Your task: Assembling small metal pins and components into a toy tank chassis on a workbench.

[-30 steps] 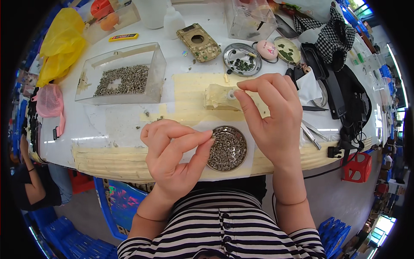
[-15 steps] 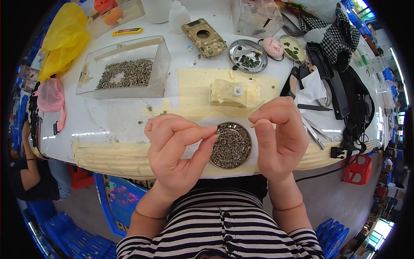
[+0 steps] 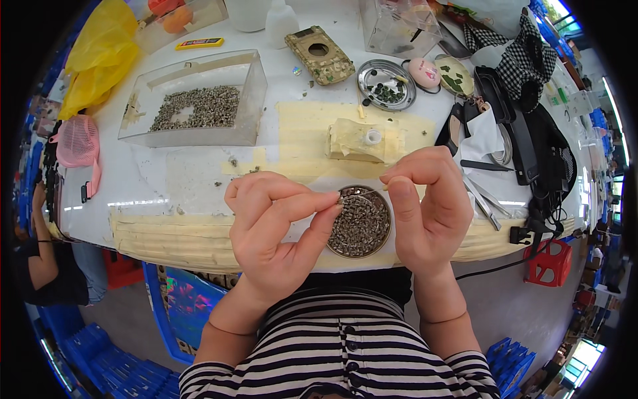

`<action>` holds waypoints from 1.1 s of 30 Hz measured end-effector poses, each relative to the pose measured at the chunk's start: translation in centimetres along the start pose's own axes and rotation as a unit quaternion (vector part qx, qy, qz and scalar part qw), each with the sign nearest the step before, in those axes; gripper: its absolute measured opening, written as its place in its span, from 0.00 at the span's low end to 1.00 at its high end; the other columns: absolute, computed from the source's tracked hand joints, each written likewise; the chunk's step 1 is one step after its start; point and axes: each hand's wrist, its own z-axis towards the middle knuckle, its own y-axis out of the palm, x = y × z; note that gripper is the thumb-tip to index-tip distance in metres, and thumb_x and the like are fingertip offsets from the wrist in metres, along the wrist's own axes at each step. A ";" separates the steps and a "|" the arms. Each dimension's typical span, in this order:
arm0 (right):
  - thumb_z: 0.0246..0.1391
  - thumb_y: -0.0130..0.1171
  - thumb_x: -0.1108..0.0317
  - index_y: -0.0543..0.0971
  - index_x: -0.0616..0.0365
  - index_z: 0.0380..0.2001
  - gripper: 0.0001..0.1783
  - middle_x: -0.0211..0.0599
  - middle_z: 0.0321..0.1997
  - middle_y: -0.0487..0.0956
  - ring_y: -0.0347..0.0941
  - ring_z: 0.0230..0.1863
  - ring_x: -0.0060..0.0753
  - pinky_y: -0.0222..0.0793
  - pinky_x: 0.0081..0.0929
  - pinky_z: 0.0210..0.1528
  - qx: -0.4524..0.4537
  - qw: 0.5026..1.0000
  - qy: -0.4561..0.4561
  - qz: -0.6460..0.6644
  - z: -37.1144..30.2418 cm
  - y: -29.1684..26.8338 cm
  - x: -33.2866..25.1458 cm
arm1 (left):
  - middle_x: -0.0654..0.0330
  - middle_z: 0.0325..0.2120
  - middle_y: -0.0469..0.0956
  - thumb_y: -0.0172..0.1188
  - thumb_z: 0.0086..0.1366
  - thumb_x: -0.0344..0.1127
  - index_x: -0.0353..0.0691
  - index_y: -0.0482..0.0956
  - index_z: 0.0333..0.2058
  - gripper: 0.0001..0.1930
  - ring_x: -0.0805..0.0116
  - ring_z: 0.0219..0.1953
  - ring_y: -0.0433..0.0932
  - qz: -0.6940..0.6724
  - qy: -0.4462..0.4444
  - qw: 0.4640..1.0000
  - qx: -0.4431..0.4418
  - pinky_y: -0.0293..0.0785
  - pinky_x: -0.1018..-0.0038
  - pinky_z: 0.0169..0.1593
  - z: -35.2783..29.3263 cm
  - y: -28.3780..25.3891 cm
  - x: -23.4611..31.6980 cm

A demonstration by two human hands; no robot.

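The left hand (image 3: 282,233) is hovering by the far-left rim of a round dish (image 3: 359,257) of small metallic pieces (image 3: 359,227); the right hand (image 3: 433,216) is hovering by its far-right rim. The dish is resting on a white table (image 3: 129,174), a red stool (image 3: 562,255) standing well to the dish's right. Both hands are pinching narrowly, thumb close to forefinger; anything held is too small to make out.

The small pieces (image 3: 360,229) look metallic and glossy.
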 end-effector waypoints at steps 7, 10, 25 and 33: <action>0.53 0.67 0.75 0.79 0.62 0.26 0.06 0.34 0.29 0.78 0.71 0.32 0.34 0.66 0.26 0.36 0.009 0.999 0.029 0.011 -0.2 0.1 -0.2 | 0.67 0.29 0.77 0.74 0.47 0.26 0.44 0.86 0.34 0.13 0.68 0.33 0.74 -0.004 0.003 1.000 0.001 0.59 0.71 0.43 0.0 0.0 0.0; 0.53 0.67 0.75 0.79 0.62 0.27 0.06 0.34 0.29 0.78 0.71 0.32 0.34 0.66 0.26 0.37 0.041 0.996 0.063 0.054 -0.2 0.1 -0.2 | 0.67 0.29 0.77 0.74 0.47 0.25 0.44 0.86 0.34 0.13 0.67 0.33 0.74 -0.004 0.001 1.000 0.002 0.59 0.70 0.43 0.0 -0.1 0.0; 0.48 0.71 0.67 0.83 0.58 0.33 0.10 0.32 0.33 0.78 0.69 0.33 0.35 0.64 0.30 0.37 0.070 0.947 -0.138 -0.283 1.6 0.0 0.9 | 0.67 0.30 0.78 0.74 0.48 0.25 0.46 0.86 0.34 0.13 0.68 0.33 0.72 -0.045 0.007 0.999 0.014 0.59 0.70 0.43 -0.1 0.0 0.1; 0.54 0.66 0.70 0.84 0.59 0.30 0.04 0.33 0.27 0.79 0.69 0.29 0.32 0.64 0.27 0.32 -0.181 0.972 0.055 0.136 0.1 0.2 -1.1 | 0.68 0.36 0.78 0.75 0.43 0.29 0.52 0.88 0.37 0.18 0.66 0.38 0.71 -0.033 0.085 0.996 0.008 0.61 0.69 0.45 -0.2 -0.3 -0.1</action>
